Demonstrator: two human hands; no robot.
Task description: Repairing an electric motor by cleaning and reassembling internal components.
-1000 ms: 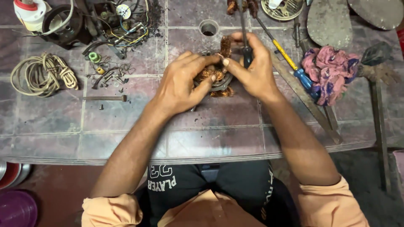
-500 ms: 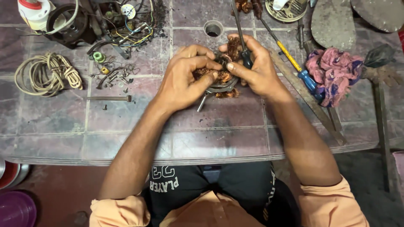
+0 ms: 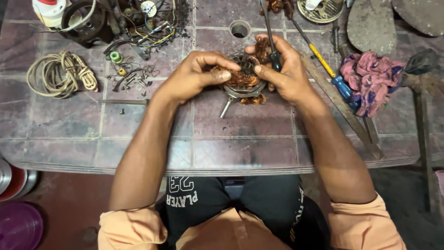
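A small motor stator (image 3: 241, 84) with tangled copper winding rests on the tiled table (image 3: 138, 125), its metal shaft pointing toward me. My left hand (image 3: 196, 74) grips its left side, thumb pressed on the copper wire. My right hand (image 3: 284, 69) holds the right side and also clasps a thin dark-handled tool (image 3: 273, 44) that rises away from me. More loose copper wire (image 3: 262, 47) sticks up between my fingers.
A coil of beige cord (image 3: 60, 74) lies at the left, with small screws and parts (image 3: 132, 76) beside it. A yellow-and-blue screwdriver (image 3: 326, 69) and a pink rag (image 3: 372, 78) lie at the right. A hole (image 3: 239, 29) sits in the table behind the stator.
Both hands have stayed on the stator. The fingers have shifted slightly on the copper winding, and the view has drifted a little.
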